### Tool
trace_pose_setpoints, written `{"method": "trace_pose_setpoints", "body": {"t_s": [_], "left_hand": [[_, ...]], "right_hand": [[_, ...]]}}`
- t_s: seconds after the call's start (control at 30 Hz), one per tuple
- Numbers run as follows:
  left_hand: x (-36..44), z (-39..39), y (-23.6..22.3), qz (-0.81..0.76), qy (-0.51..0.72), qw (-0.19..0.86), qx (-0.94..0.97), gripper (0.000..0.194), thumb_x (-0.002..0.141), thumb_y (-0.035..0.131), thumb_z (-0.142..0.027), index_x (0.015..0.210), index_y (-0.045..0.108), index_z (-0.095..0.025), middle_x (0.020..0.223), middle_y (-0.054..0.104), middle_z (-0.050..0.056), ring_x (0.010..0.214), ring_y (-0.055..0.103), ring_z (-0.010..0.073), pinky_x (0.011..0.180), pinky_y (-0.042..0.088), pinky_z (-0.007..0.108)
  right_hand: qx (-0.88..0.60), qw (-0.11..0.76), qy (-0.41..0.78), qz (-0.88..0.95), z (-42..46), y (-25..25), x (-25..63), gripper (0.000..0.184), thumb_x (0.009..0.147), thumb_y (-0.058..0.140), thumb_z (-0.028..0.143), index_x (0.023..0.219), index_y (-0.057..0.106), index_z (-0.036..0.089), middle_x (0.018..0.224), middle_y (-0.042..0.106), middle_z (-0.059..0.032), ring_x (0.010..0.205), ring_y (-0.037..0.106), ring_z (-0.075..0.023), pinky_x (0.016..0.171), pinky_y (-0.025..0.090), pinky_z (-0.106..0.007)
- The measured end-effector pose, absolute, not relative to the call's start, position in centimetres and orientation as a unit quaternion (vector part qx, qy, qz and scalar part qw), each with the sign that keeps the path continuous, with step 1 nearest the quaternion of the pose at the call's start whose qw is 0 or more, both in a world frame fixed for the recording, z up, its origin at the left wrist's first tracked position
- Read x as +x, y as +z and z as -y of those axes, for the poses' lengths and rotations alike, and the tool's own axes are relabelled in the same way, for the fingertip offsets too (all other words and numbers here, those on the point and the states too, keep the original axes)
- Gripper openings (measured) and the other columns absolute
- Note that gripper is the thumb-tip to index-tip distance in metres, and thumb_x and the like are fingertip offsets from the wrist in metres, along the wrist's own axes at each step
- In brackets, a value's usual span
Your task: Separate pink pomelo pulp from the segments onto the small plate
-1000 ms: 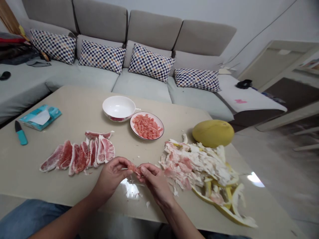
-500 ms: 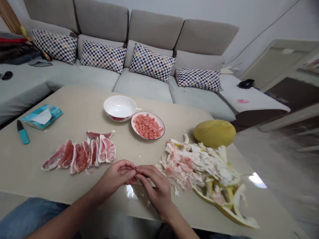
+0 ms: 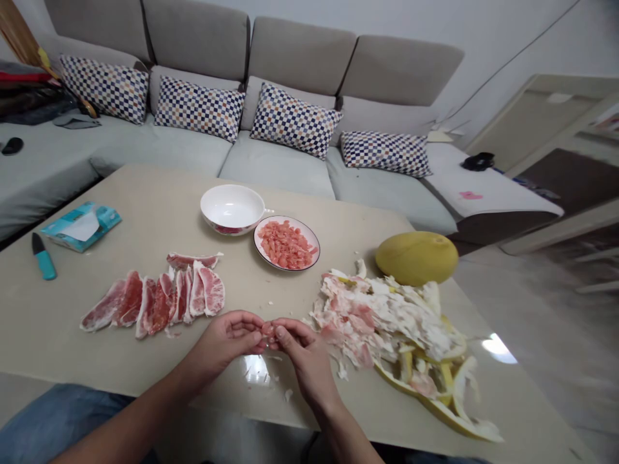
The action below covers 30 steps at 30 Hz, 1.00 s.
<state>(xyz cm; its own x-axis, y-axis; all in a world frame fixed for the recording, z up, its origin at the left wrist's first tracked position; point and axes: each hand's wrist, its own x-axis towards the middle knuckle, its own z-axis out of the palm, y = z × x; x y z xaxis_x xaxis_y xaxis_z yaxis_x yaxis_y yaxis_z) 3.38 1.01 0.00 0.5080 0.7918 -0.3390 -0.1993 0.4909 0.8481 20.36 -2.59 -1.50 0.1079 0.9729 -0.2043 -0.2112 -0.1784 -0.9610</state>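
A small piece of pink pomelo flesh (image 3: 267,331) is pinched between my two hands, above the near part of the table. My left hand (image 3: 231,336) grips its left side with thumb and fingers. From the other side, the thumb and fingers of my right hand (image 3: 300,348) close on it. Left of my hands lies a row of pomelo segments (image 3: 162,303) with red flesh and white skin. Beyond them a dark-rimmed plate (image 3: 314,259) holds a heap of peeled pink flesh (image 3: 286,245). A pile of torn pith and membrane (image 3: 382,316) spreads to the right.
A white bowl (image 3: 232,201) stands behind the plate. A whole yellow pomelo (image 3: 416,258) sits at the right, behind curved strips of rind (image 3: 435,406). At the left lie a blue tissue pack (image 3: 68,238) and a turquoise-handled knife (image 3: 46,263). A sofa (image 3: 290,167) runs behind the table (image 3: 159,187).
My right hand's thumb and fingers have shifted their hold, and the pink flesh between my fingertips now shows. My left hand stays nearly where it was.
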Motion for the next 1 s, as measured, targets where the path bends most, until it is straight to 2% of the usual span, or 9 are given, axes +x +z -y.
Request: {"method": "trace_pose_setpoints", "body": {"t_s": [0.2, 0.37, 0.57, 1.0], "left_hand": [[3.6, -1.0, 0.7, -0.409, 0.304, 0.771, 0.381, 0.029, 0.070, 0.078, -0.032, 0.085, 0.059, -0.015, 0.079, 0.064, 0.001, 0.068, 0.062, 0.0117, 0.066, 0.052, 0.025], [3.7, -0.8, 1.0, -0.403, 0.300, 0.785, 0.363, 0.025, 0.072, 0.076, -0.026, 0.083, 0.057, -0.016, 0.083, 0.064, 0.001, 0.070, 0.063, 0.0117, 0.070, 0.052, 0.027], [3.4, -0.8, 0.5, -0.389, 0.308, 0.784, 0.373, 0.019, 0.074, 0.072, -0.021, 0.086, 0.058, -0.016, 0.080, 0.064, 0.001, 0.067, 0.062, 0.0112, 0.069, 0.050, 0.027], [3.4, -0.8, 1.1, -0.393, 0.312, 0.789, 0.356, 0.021, 0.071, 0.073, -0.021, 0.084, 0.057, -0.017, 0.077, 0.064, 0.000, 0.065, 0.061, 0.0113, 0.067, 0.048, 0.026]], "right_hand": [[-0.517, 0.522, 0.546, 0.402, 2.7, -1.2, 20.2, 0.022, 0.076, 0.075, 0.040, 0.085, 0.075, 0.019, 0.083, 0.074, -0.0051, 0.070, 0.067, -0.0155, 0.068, 0.054, -0.027], [-0.505, 0.529, 0.595, 0.333, 2.5, -1.5, 20.1, 0.025, 0.071, 0.079, 0.041, 0.081, 0.075, 0.018, 0.075, 0.074, -0.0039, 0.062, 0.064, -0.0124, 0.063, 0.053, -0.024], [-0.471, 0.537, 0.652, 0.256, 2.3, -1.9, 19.6, 0.028, 0.069, 0.081, 0.040, 0.080, 0.075, 0.015, 0.077, 0.073, -0.0042, 0.063, 0.063, -0.0092, 0.063, 0.051, -0.018], [-0.429, 0.553, 0.696, 0.161, 2.3, -1.5, 19.0, 0.027, 0.064, 0.085, 0.035, 0.076, 0.075, 0.012, 0.075, 0.071, -0.0036, 0.061, 0.062, -0.0068, 0.060, 0.052, -0.013]]}}
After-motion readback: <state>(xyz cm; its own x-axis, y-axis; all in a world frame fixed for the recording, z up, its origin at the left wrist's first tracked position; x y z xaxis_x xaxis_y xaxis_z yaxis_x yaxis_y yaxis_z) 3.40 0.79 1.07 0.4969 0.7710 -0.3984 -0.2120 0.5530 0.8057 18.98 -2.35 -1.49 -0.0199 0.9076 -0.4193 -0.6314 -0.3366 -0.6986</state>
